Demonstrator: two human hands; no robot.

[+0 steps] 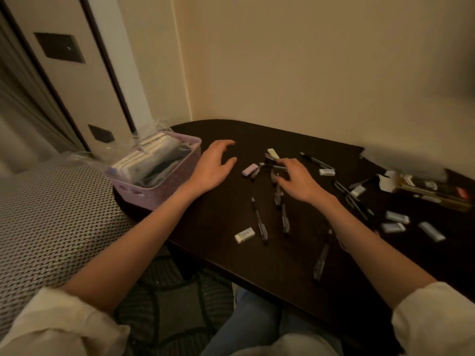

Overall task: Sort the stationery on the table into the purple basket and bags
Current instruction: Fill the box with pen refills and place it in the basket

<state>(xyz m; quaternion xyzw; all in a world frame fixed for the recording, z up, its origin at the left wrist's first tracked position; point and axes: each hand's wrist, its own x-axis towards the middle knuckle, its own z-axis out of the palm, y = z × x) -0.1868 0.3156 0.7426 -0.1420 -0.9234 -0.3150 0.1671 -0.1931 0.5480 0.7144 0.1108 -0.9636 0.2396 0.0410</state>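
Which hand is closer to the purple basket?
Left. The left hand hovers right beside the basket, just past its right rim. The right hand is farther right, over the pens.

We're in a home here, a dim bedroom corner by the look of it, with a small dark desk (257,265) tucked against plain cream walls (308,60), a woven-patterned bed cover (51,214) right alongside it and a pale door (77,86) with dark trim behind.
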